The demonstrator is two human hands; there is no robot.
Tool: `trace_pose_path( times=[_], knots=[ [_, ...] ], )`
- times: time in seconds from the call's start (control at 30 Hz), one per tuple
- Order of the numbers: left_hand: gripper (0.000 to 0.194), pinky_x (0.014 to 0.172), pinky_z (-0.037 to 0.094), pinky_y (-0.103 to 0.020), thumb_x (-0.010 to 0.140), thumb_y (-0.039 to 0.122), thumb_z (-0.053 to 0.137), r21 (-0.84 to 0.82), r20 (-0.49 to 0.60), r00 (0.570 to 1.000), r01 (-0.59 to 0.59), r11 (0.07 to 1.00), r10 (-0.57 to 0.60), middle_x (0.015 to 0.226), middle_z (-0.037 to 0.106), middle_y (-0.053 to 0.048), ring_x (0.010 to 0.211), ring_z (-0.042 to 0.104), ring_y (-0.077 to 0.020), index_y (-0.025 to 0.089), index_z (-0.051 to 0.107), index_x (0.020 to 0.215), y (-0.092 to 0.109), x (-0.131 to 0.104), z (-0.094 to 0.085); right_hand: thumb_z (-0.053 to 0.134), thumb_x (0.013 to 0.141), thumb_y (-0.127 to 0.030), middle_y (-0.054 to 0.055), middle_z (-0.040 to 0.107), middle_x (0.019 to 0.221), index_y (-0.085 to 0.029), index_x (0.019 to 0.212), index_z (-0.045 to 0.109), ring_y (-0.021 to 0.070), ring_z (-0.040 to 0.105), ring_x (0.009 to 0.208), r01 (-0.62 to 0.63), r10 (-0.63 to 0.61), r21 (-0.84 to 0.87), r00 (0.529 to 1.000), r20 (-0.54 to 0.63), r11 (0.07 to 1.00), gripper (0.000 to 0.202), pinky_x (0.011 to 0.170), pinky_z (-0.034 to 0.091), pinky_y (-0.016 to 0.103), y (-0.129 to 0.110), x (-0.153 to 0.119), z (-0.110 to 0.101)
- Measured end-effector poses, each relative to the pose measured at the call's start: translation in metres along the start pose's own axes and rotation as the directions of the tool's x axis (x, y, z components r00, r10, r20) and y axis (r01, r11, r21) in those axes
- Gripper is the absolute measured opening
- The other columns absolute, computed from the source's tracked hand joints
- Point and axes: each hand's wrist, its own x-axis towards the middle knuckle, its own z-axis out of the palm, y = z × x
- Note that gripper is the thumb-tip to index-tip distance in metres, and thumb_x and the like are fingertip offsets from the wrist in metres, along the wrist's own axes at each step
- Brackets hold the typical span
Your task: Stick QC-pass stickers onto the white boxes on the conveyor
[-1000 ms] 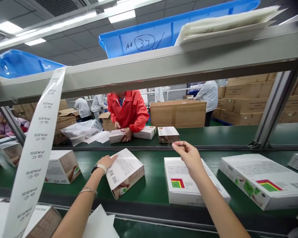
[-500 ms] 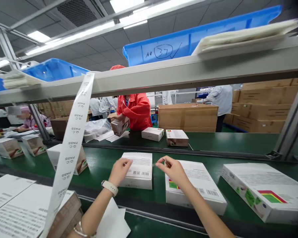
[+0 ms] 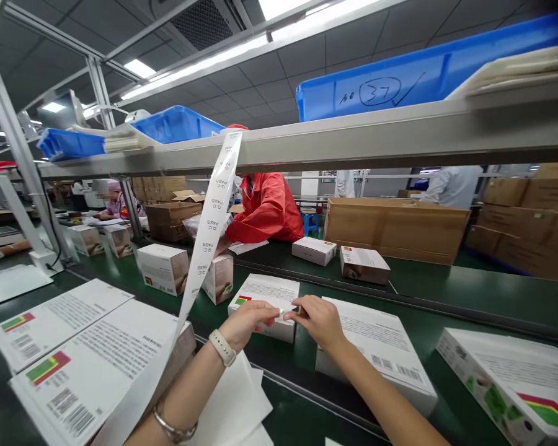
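Note:
My left hand (image 3: 252,320), with a pale watch on its wrist, pinches a small whitish piece (image 3: 281,313) that looks like a sticker. Close on its right, my right hand (image 3: 317,316) has thumb and forefinger pressed together at the piece's other side; whether it grips the piece too is unclear. Both hands are over a white box (image 3: 273,287) on the green conveyor belt. Another white box (image 3: 376,334) lies partly behind my right forearm. A strip of Q.C. PASS labels (image 3: 211,220) hangs from the shelf, left of my hands.
White boxes (image 3: 106,365) lie at the lower left, with loose white sheets (image 3: 235,402) beside them. A further box (image 3: 516,371) is at the right. Across the belt, a person in red (image 3: 272,207) leans over. Blue bins (image 3: 428,68) stand on the shelf (image 3: 353,136) overhead.
The view has swung left. My hands have come together over the box, and my left hand has left the box's edge. The person in red has leaned lower to the left.

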Motion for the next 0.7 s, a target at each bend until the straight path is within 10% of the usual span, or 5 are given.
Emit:
trace_pose_path(
  times=[0.33,0.5,0.7],
  knots=[
    [0.031,0.05,0.033,-0.022,0.056,0.044,0.063,0.013,-0.387,0.92,-0.059,0.998,0.06,0.058,0.051,0.0,0.054,0.045,-0.011,0.014,0.057,0.061,-0.033,0.014,-0.03,0.048,0.081,-0.039,0.001,0.066,0.073,-0.022,0.093,0.059,0.0168,0.06,0.07,-0.028,0.033,-0.023,0.96,0.277,0.999,0.023,0.056,0.033,0.023,0.001,0.032,0.031],
    [0.042,0.044,0.035,-0.023,0.065,0.054,0.051,0.038,-0.542,0.84,0.018,0.999,0.005,0.064,0.053,-0.003,0.048,0.048,-0.0108,0.013,0.056,0.071,-0.064,0.024,-0.048,0.04,0.084,-0.038,0.001,0.066,0.082,-0.026,0.099,0.058,0.0173,0.06,0.075,-0.148,0.185,-0.112,0.836,0.517,0.983,0.027,0.055,0.036,0.023,-0.002,0.046,0.053],
    [0.014,0.078,0.039,-0.033,0.067,0.031,0.061,0.334,-0.637,0.757,0.1,0.937,0.146,0.088,0.057,-0.004,0.093,0.051,-0.0228,0.018,0.056,0.066,-0.058,0.034,-0.06,0.05,0.07,-0.057,0.005,0.067,0.074,-0.023,0.087,0.063,0.0226,0.062,0.072,-0.064,0.144,-0.146,0.751,0.645,0.987,0.04,0.053,0.039,0.025,-0.015,0.048,0.081]
  ],
)
